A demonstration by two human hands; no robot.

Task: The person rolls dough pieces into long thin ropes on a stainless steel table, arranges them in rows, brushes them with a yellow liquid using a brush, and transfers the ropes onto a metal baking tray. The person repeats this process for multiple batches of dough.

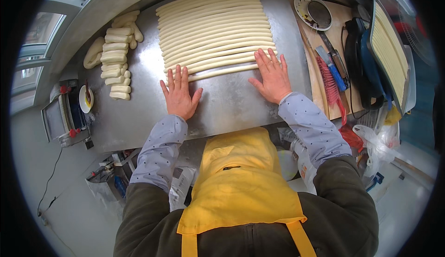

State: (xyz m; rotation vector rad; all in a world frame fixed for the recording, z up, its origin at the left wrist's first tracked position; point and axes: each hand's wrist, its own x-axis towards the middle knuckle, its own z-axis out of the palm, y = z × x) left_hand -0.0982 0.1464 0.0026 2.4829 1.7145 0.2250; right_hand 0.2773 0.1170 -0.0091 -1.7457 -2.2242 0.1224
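Observation:
A long rope of dough (pixel 222 72) lies nearest me on the steel worktop (pixel 229 100). My left hand (pixel 180 93) rests flat on its left end, fingers spread. At its right end is my right hand (pixel 272 76), palm down, its fingertips over the ends of the nearest ropes. Beyond them, many parallel dough ropes (pixel 212 24) lie side by side in a wide sheet-like row. To the left, short thick dough pieces (pixel 114 58) are stacked in a column, with larger dough lumps (pixel 93 52) beside and behind them.
At the left edge sits a small dish (pixel 86 99) with a brush. On the right a wooden board (pixel 342 13) holds a plate with a strainer (pixel 319 13), a rolling pin (pixel 314 72), a blue-handled scraper (pixel 333 71) and a red-bristled brush (pixel 328 83). A tray of dough ropes (pixel 389 55) stands tilted beyond.

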